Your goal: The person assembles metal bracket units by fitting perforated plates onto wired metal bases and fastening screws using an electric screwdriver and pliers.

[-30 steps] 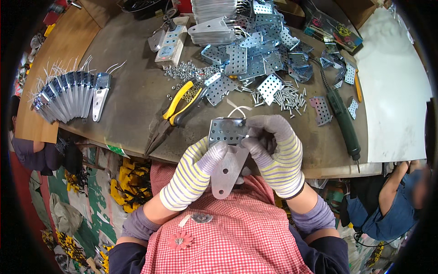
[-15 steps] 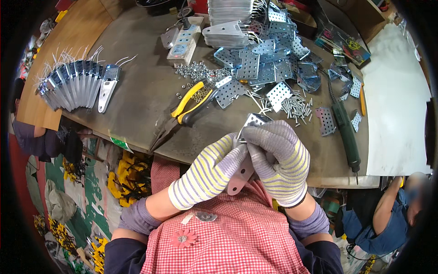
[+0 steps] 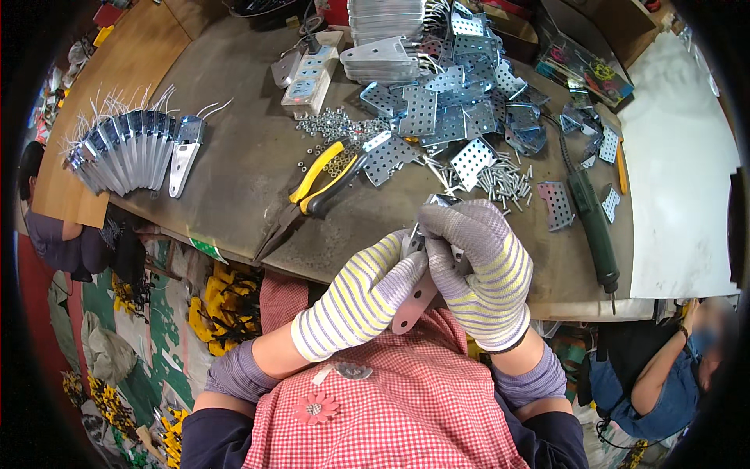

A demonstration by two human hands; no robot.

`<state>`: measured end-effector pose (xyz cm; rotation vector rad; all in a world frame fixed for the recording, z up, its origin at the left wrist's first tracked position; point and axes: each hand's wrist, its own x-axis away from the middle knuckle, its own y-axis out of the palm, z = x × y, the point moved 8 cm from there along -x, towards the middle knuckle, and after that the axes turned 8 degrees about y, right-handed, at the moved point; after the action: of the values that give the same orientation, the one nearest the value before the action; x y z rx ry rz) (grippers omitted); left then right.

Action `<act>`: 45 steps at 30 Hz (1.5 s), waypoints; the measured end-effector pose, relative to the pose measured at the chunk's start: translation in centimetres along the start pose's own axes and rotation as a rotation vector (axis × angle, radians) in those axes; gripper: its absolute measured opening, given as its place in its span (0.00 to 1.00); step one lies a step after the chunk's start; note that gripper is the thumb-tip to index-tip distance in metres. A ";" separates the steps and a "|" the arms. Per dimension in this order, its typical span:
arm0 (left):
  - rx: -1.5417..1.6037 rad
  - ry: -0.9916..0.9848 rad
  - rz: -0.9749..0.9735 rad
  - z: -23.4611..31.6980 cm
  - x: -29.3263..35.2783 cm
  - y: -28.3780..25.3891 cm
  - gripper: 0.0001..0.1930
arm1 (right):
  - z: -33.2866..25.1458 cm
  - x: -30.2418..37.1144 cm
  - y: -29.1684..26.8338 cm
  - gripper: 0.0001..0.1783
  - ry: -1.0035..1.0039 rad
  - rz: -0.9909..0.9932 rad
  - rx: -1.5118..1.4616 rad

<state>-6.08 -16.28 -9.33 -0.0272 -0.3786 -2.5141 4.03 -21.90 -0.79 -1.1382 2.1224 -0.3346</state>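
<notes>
Striped work gloves cover both my hands just over the near table edge. My left hand (image 3: 355,293) grips a long tapered metal bracket (image 3: 414,305), whose lower end with holes sticks out below the fingers. Closed at the upper end of the same bracket, my right hand (image 3: 484,270) pinches there with thumb and fingers. A small perforated plate shows above the fingertips; any small part between them is hidden. Yellow-and-black pliers (image 3: 312,187) lie to the left of the hands. Beyond the hands lie loose screws (image 3: 508,184) and a pile of nuts (image 3: 336,125).
A fan of wired metal brackets (image 3: 129,152) lies at left. Perforated plates (image 3: 445,117) are heaped at the back, beside stacked brackets (image 3: 383,62) and a power strip (image 3: 312,82). A green electric screwdriver (image 3: 591,230) lies at right. Another person (image 3: 656,375) sits at lower right.
The bracket has tilted slightly between my hands, and the perforated plate at its top is now more covered by my right fingers. The person at lower right has raised an arm.
</notes>
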 end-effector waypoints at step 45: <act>-1.165 0.931 0.110 11.0 -3.8 0.0 0.13 | 5.3 4.5 5.4 0.39 0.712 -0.144 -1.544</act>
<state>-3.68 -11.13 0.80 0.6026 1.3722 -1.9932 2.53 -21.91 -9.50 -2.1821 2.8754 1.2716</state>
